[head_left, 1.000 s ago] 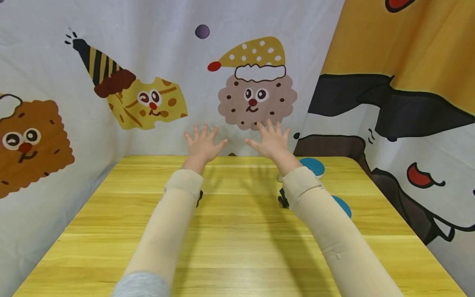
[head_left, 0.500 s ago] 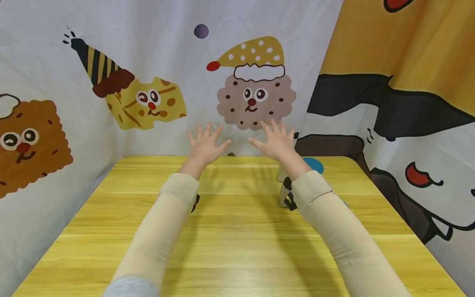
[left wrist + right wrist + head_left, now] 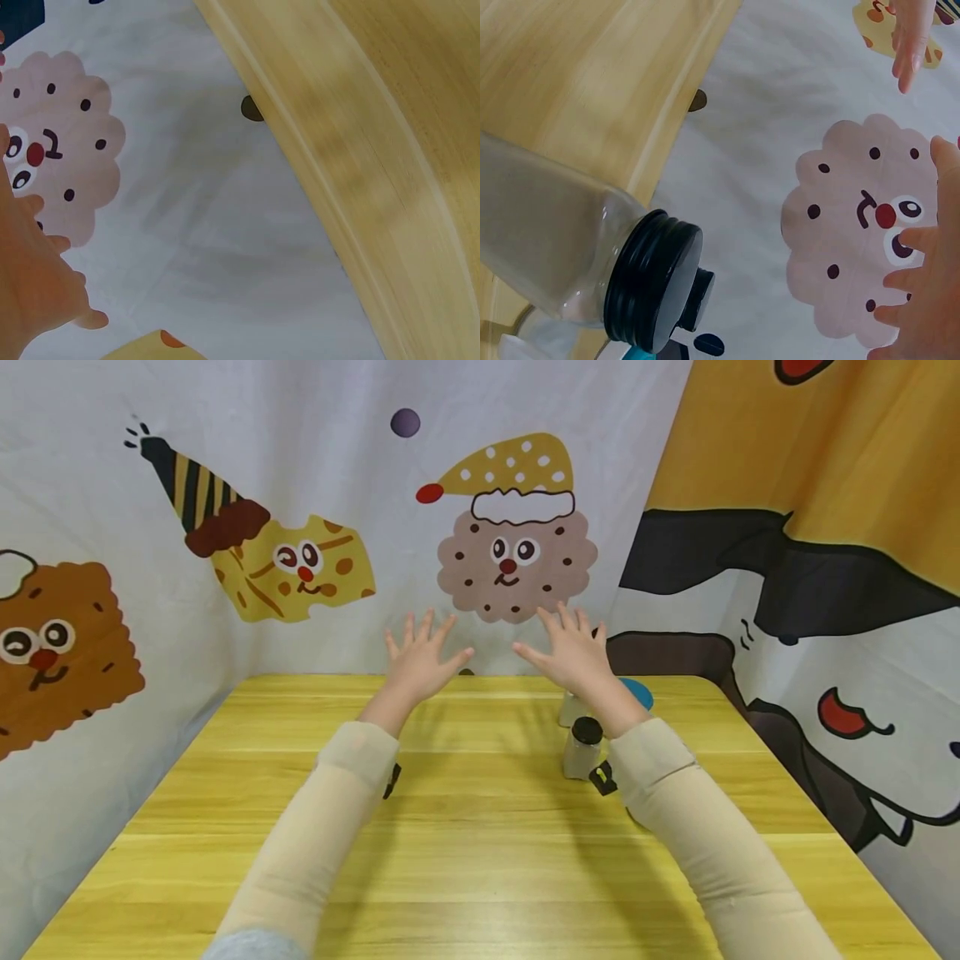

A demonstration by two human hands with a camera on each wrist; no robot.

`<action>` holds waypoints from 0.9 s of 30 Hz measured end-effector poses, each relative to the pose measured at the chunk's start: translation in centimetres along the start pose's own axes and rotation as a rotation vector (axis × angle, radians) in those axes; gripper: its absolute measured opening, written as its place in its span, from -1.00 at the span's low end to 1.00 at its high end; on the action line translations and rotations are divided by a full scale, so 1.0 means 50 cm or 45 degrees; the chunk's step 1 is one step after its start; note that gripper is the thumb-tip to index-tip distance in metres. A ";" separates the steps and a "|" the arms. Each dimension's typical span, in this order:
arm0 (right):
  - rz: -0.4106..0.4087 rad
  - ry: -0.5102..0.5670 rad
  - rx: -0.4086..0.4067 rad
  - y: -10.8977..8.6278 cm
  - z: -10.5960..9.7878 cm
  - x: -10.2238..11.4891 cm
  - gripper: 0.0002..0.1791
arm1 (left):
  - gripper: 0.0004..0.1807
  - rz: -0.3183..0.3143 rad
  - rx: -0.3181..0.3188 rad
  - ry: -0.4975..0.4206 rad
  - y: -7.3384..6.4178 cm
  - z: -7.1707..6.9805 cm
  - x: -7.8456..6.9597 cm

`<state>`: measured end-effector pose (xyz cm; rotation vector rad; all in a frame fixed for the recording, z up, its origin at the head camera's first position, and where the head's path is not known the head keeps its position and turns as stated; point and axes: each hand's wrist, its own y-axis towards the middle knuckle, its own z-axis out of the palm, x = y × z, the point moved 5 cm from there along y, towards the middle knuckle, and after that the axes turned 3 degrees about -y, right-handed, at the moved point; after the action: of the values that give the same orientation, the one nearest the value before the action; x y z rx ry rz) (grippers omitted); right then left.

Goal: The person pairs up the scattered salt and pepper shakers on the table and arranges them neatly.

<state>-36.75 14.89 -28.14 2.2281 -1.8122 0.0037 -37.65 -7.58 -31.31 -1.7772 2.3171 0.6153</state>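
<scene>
Black-lidded jar [image 3: 582, 755] stands near outstretched right hand [image 3: 576, 658], fingers [image 3: 550, 622] spread.

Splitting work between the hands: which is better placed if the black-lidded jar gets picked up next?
Right, most likely: the right hand, open and empty, is nearer the black-lidded jar, which also looms large in the right wrist view. The left hand is empty too, but farther off.

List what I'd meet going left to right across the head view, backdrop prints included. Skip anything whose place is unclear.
Square brown biscuit print → yellow cheese print → left hand → right hand → blue round top, partly hidden → red mouth print.
</scene>
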 end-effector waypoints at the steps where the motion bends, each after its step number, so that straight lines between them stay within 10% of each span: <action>1: -0.004 -0.001 0.001 -0.002 -0.001 -0.001 0.01 | -0.15 0.002 -0.001 -0.009 -0.001 0.001 -0.001; 27: -0.106 0.054 -0.112 -0.077 -0.038 0.004 -0.07 | -0.13 0.098 -0.087 -0.193 -0.040 0.009 -0.035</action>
<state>-32.68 15.82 -27.05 2.2231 -1.6640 -0.0436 -35.33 -6.26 -31.51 -1.6132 2.2960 0.8207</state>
